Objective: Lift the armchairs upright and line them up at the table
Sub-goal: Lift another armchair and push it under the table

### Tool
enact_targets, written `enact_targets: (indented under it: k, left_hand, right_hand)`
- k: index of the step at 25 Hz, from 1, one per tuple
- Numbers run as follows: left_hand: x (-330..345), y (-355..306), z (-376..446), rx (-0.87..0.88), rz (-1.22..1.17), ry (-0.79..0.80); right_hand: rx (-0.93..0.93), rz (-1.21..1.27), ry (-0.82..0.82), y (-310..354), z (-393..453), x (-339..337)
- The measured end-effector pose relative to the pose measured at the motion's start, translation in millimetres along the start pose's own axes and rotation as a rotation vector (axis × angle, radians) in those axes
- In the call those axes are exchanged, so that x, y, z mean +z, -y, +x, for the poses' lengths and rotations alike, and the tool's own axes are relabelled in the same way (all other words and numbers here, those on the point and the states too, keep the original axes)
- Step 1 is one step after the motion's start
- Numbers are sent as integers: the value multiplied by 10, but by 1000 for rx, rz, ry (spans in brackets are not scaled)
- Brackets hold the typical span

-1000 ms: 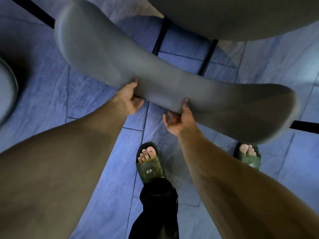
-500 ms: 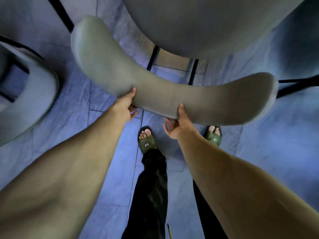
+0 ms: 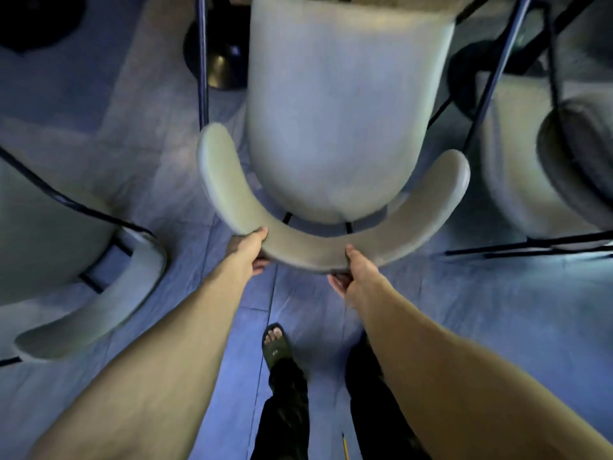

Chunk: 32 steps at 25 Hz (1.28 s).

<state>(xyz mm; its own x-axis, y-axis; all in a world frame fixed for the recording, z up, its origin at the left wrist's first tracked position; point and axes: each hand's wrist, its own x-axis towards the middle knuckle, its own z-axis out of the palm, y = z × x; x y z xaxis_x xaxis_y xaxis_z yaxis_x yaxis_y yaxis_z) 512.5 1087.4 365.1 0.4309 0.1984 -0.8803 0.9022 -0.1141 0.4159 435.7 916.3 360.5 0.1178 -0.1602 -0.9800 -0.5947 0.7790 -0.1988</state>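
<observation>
The middle armchair stands upright, with a tipped armchair on its left and another on its right. Both hands hold its curved backrest. The left hand and right hand wrap it, thumbs on top, fingers curled under. The chair looks big and heavy, its padding soft, so the stiff backrest seems the best place to hold.

Open floor lies behind the middle armchair, on the person's side, broken only by a sandalled foot and a pencil. The left armchair, tilted, narrows the passage on that side; the right armchair and its dark legs close the other. Ahead, a dark pedestal base and thin rods block the way past the seat.
</observation>
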Motion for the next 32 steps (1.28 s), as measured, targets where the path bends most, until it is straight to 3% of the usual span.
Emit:
enact_targets:
  k: [9, 18, 24, 28, 32]
  left_hand:
    - [272, -691, -482, -11, -21, -60]
    - [613, -1586, -308, 202, -3, -119]
    - [867, -2172, -128, 175, -4, -119]
    - [1005, -2327, 1, 176, 10, -123]
    - [987, -2338, 28, 205, 175, -240]
  right_hand:
    - [-37, -157, -14, 815, -517, 109]
    - [-81, -243, 19, 1640, -598, 579]
    - [-106, -244, -1, 2162, -589, 833]
    - [-96, -285, -29, 2352, -552, 873]
    - [-113, -444, -64, 2333, -608, 807]
